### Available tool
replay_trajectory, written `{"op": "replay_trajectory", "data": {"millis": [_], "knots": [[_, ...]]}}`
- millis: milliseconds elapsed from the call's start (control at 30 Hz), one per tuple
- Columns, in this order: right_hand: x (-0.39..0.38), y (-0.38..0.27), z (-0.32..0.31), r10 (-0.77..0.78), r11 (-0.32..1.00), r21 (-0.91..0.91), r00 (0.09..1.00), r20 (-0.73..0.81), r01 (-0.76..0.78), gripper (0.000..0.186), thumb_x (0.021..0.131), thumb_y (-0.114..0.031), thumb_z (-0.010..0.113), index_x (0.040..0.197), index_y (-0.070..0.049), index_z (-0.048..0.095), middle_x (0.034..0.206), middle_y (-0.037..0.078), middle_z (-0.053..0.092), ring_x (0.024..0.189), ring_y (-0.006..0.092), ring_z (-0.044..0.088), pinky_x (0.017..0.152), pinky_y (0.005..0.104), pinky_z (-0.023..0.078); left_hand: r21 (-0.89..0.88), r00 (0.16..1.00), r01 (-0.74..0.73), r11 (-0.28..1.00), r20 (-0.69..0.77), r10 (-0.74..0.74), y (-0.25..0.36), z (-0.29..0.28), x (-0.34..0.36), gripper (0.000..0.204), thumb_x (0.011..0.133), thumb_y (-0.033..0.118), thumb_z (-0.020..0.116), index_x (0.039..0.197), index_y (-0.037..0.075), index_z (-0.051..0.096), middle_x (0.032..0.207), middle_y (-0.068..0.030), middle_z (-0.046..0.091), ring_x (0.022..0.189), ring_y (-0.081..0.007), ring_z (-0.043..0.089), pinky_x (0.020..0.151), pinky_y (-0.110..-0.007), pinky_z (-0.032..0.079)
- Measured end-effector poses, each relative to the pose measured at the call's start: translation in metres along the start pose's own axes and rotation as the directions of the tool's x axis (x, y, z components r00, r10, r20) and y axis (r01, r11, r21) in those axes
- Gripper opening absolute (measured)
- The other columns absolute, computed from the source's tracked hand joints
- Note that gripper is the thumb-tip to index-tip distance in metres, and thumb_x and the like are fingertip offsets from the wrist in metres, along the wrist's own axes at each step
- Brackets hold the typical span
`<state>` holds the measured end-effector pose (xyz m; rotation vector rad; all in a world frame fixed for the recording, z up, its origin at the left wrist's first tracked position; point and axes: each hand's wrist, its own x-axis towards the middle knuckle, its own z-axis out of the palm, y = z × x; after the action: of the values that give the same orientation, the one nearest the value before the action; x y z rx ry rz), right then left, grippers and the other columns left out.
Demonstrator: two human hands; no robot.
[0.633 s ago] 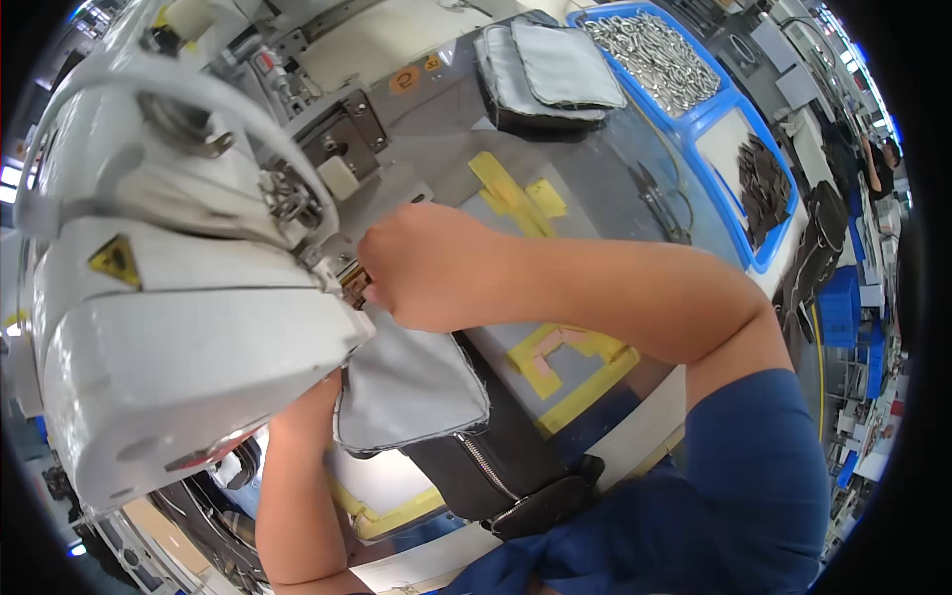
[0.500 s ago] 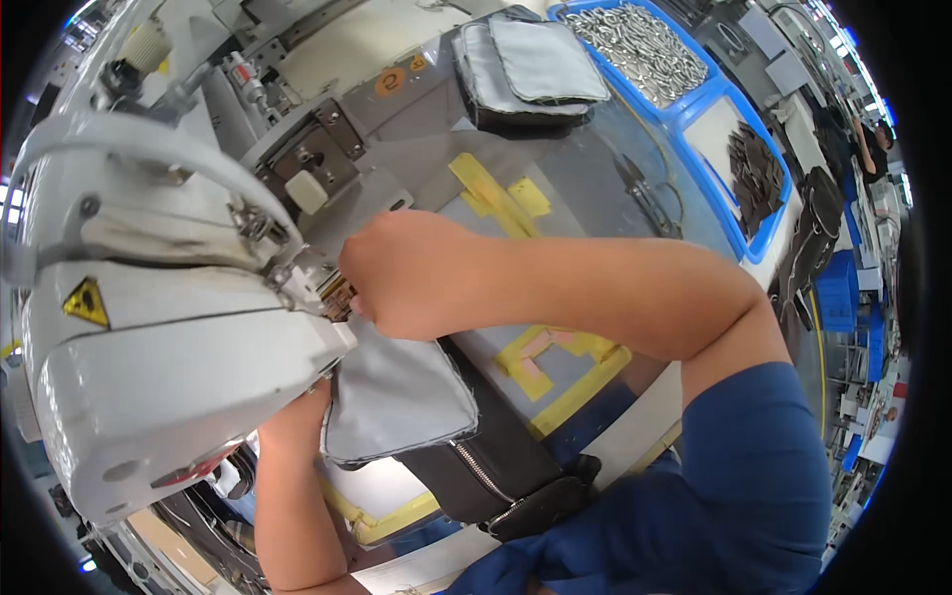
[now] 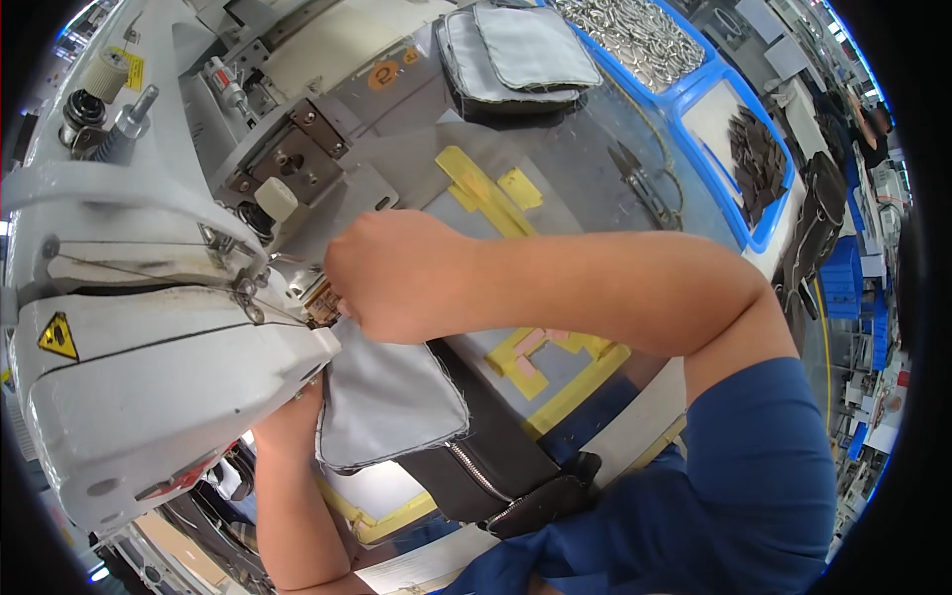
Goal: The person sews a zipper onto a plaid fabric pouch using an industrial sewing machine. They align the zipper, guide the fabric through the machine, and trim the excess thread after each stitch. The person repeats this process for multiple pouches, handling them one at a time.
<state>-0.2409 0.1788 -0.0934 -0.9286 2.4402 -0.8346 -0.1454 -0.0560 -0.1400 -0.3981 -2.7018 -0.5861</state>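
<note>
A white industrial sewing machine [image 3: 149, 407] fills the left. My right hand [image 3: 392, 278] is curled closed at its needle area [image 3: 317, 302], knuckles up; its fingertips and whatever they grip are hidden. My left hand [image 3: 293, 412] reaches under the machine head beside a grey fabric panel [image 3: 387, 397], its fingers out of sight. The panel has frayed dark edges and lies over a black bag piece [image 3: 471, 476] with a silver zipper, extending toward my body.
Grey padded pieces [image 3: 535, 50] are stacked at the back. Blue trays [image 3: 684, 114] at right hold metal hardware and dark strips, near scissors [image 3: 645, 188]. Yellow tape [image 3: 486, 188] marks the bed. A dark strapped item [image 3: 818, 218] lies right; a co-worker [image 3: 873, 134] is beyond.
The machine and table have shifted slightly leftward in the picture. My right hand appears a little further left, still curled at the needle area, and my left hand stays under the machine head.
</note>
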Motion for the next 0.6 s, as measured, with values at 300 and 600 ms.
{"op": "replay_trajectory", "data": {"millis": [300,600], "knots": [[0.002,-0.001,0.0,0.025,0.999,-0.019,1.0,-0.005,-0.026,0.02,0.083,-0.016,0.071,0.085,0.003,0.075,0.082,0.025,0.073,0.088,0.0461,0.073,0.077,0.0527,0.058,-0.036,0.999,0.038,0.999,0.004,-0.038,-0.004,0.004,-0.004,0.023,0.084,0.008,0.088,0.102,-0.004,0.078,0.092,-0.0108,0.08,0.081,-0.0197,0.076,0.077,-0.034,0.06],[0.002,-0.004,-0.003,0.031,0.998,-0.051,0.999,0.015,-0.03,0.023,0.088,-0.019,0.073,0.089,0.004,0.076,0.085,0.024,0.073,0.089,0.0461,0.073,0.079,0.0525,0.058,0.008,0.999,0.04,0.999,-0.008,-0.04,0.003,0.003,0.001,0.028,0.081,0.013,0.092,0.101,-0.002,0.079,0.094,-0.0121,0.08,0.083,-0.024,0.077,0.08,-0.036,0.059]]}}
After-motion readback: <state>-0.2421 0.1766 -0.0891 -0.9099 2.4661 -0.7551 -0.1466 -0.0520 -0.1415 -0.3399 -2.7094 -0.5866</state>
